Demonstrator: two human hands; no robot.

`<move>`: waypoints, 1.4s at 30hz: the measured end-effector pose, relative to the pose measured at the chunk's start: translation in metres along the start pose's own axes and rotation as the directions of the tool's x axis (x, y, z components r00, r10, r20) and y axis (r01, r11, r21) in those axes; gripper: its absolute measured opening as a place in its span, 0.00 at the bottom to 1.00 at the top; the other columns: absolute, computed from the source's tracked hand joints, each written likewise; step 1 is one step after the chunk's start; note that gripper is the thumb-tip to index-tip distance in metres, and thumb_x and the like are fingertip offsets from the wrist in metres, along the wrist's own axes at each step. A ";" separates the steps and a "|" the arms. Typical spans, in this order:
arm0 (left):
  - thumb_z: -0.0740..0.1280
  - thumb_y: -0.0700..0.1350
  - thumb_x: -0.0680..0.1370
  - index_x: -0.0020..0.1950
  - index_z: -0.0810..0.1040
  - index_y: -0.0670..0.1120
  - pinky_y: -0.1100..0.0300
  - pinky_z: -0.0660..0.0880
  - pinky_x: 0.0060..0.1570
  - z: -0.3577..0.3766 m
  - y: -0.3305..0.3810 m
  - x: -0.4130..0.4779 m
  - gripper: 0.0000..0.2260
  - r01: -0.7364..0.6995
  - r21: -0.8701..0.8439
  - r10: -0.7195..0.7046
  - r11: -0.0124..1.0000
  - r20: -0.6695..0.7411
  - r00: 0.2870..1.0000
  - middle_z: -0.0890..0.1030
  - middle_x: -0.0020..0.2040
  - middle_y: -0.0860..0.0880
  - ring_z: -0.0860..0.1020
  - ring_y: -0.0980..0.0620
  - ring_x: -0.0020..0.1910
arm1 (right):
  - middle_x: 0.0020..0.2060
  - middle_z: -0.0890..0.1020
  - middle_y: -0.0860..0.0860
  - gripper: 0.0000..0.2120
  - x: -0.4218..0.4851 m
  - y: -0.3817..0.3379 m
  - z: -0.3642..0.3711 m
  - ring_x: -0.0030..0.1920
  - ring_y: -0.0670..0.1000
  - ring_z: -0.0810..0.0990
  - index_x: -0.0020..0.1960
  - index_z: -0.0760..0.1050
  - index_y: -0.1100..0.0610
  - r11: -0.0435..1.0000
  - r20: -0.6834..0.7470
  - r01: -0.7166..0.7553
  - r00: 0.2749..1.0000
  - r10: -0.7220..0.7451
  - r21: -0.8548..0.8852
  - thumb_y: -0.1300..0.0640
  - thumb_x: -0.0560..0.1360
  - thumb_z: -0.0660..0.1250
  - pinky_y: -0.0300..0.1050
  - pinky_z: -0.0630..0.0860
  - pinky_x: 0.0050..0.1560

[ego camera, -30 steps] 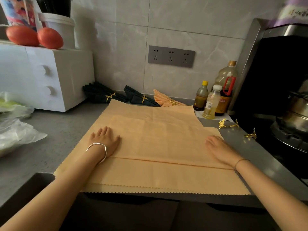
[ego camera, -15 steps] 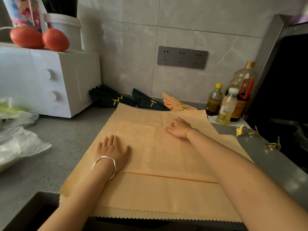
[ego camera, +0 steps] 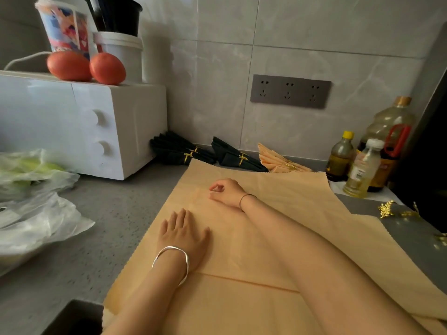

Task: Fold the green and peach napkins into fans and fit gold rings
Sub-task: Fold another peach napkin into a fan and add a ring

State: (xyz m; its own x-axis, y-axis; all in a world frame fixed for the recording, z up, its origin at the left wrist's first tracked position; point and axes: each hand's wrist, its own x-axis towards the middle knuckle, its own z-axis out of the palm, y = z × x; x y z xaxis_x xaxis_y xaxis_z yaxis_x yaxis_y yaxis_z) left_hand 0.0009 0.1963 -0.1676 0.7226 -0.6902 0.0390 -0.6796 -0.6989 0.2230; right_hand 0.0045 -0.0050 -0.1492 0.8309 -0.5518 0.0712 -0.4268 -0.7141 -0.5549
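The peach napkin (ego camera: 290, 189) lies spread over the grey tabletop (ego camera: 116, 213), its near part doubled over along a straight crease, and that has not shifted in the last second. What has changed is the right arm. A second ago it rested at the napkin's right edge; it has since swept across the cloth, and the right hand (ego camera: 226, 192) now sits at the far middle, close to the faint edge of the upper layer. Its grip is curled, thumb and forefinger tips meeting at the cloth, though I cannot tell whether any fabric is caught between them. The left hand (ego camera: 181, 235) has stayed flat with fingers straight, holding nothing and pressing the napkin down. I judge this to be a reach for the layer's edge ahead of the next pleat, so this fan is barely begun. Behind it, against the wall, lie finished dark green fans (ego camera: 183, 151) and one peach fan (ego camera: 278, 160), each already ringed. Loose gold rings (ego camera: 385, 209) wait on the right. The bottles (ego camera: 360, 170) carry labels and the paper cup (ego camera: 65, 25) a coloured print, but no writing is legible.
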 end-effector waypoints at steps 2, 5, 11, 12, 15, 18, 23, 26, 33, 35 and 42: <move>0.46 0.62 0.80 0.78 0.45 0.45 0.54 0.42 0.74 0.000 0.000 -0.001 0.32 0.000 -0.003 0.000 1.000 0.004 1.000 0.46 0.79 0.49 0.44 0.50 0.77 | 0.49 0.79 0.51 0.10 0.005 -0.004 0.007 0.55 0.53 0.75 0.52 0.80 0.48 0.999 -0.006 0.012 1.000 -0.012 0.045 0.49 0.72 0.70 0.52 0.72 0.61; 0.46 0.62 0.80 0.78 0.45 0.45 0.54 0.42 0.74 0.000 0.000 -0.001 0.32 0.002 -0.007 -0.002 1.000 0.004 1.000 0.46 0.79 0.49 0.44 0.50 0.77 | 0.52 0.81 0.51 0.10 0.009 -0.007 0.013 0.53 0.52 0.77 0.53 0.81 0.51 0.994 -0.034 0.030 0.999 -0.026 0.106 0.51 0.72 0.70 0.50 0.73 0.61; 0.46 0.61 0.80 0.78 0.45 0.45 0.54 0.41 0.74 -0.001 0.000 -0.001 0.32 0.005 -0.028 -0.004 1.000 0.014 1.000 0.45 0.79 0.49 0.43 0.50 0.77 | 0.51 0.82 0.50 0.07 0.012 -0.007 0.019 0.49 0.49 0.78 0.49 0.83 0.55 0.992 -0.152 0.078 0.986 -0.063 0.094 0.55 0.73 0.70 0.43 0.73 0.54; 0.46 0.61 0.81 0.78 0.45 0.46 0.54 0.41 0.74 -0.001 -0.001 -0.001 0.31 0.003 -0.031 -0.003 1.000 0.014 1.000 0.45 0.79 0.50 0.44 0.50 0.77 | 0.49 0.82 0.49 0.07 0.013 -0.006 0.020 0.46 0.47 0.77 0.48 0.84 0.55 0.991 -0.163 0.092 0.984 -0.076 0.093 0.55 0.73 0.70 0.42 0.73 0.51; 0.46 0.59 0.81 0.78 0.47 0.48 0.55 0.42 0.74 -0.001 -0.003 0.000 0.28 -0.002 -0.061 0.002 0.998 0.008 1.000 0.47 0.79 0.50 0.45 0.51 0.77 | 0.45 0.84 0.49 0.05 0.014 -0.006 0.022 0.36 0.42 0.73 0.47 0.83 0.55 0.983 -0.153 0.150 0.979 -0.133 0.106 0.55 0.73 0.70 0.40 0.70 0.44; 0.46 0.58 0.82 0.78 0.50 0.51 0.56 0.43 0.74 -0.003 -0.004 -0.001 0.26 -0.007 -0.112 0.007 0.994 -0.007 1.000 0.49 0.79 0.51 0.46 0.51 0.77 | 0.43 0.84 0.48 0.05 0.017 -0.005 0.024 0.39 0.43 0.73 0.47 0.83 0.54 0.972 -0.161 0.163 0.977 -0.136 0.168 0.55 0.73 0.70 0.39 0.70 0.44; 0.45 0.58 0.82 0.77 0.51 0.58 0.56 0.45 0.74 -0.006 -0.004 -0.002 0.23 -0.016 -0.160 0.013 0.987 -0.022 1.000 0.48 0.78 0.52 0.48 0.50 0.77 | 0.44 0.84 0.47 0.06 0.019 -0.007 0.026 0.43 0.43 0.76 0.47 0.84 0.54 0.964 -0.167 0.134 0.981 -0.097 0.230 0.55 0.72 0.72 0.35 0.69 0.44; 0.46 0.59 0.81 0.77 0.51 0.61 0.54 0.44 0.74 -0.004 -0.005 -0.003 0.23 -0.036 -0.110 0.035 0.993 -0.008 0.999 0.47 0.78 0.53 0.47 0.48 0.77 | 0.44 0.84 0.47 0.06 0.020 -0.007 0.028 0.43 0.42 0.76 0.47 0.84 0.54 0.967 -0.157 0.132 0.983 -0.098 0.217 0.54 0.72 0.72 0.36 0.69 0.45; 0.45 0.59 0.81 0.77 0.47 0.59 0.51 0.40 0.74 0.003 -0.003 -0.008 0.24 -0.050 -0.014 0.051 0.999 0.005 0.999 0.44 0.78 0.51 0.42 0.46 0.77 | 0.54 0.77 0.51 0.18 0.018 -0.018 0.011 0.56 0.53 0.74 0.55 0.74 0.55 0.968 -0.103 -0.004 0.994 -0.023 -0.250 0.42 0.74 0.64 0.48 0.69 0.58; 0.45 0.58 0.81 0.77 0.47 0.58 0.51 0.41 0.74 0.003 -0.003 -0.008 0.24 -0.047 0.001 0.047 0.999 0.004 0.999 0.45 0.78 0.51 0.43 0.46 0.77 | 0.52 0.77 0.52 0.19 0.017 -0.028 -0.001 0.55 0.55 0.75 0.53 0.73 0.55 0.921 0.014 -0.039 0.999 0.048 -0.387 0.40 0.76 0.59 0.49 0.68 0.55; 0.46 0.59 0.81 0.78 0.42 0.50 0.53 0.41 0.74 0.001 -0.003 -0.008 0.29 -0.010 -0.036 0.010 0.999 0.004 1.000 0.44 0.79 0.50 0.44 0.48 0.77 | 0.40 0.78 0.51 0.07 -0.003 -0.037 -0.018 0.44 0.49 0.75 0.46 0.80 0.58 0.990 0.090 0.139 0.987 -0.136 -0.033 0.54 0.73 0.70 0.43 0.71 0.45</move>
State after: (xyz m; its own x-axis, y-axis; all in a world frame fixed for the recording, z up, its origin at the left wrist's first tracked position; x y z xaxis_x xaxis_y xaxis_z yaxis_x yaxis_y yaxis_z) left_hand -0.0035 0.2040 -0.1698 0.7152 -0.6979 0.0373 -0.6817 -0.6850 0.2571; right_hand 0.0113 0.0148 -0.1140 0.9100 -0.4084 0.0706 -0.3184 -0.7979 -0.5118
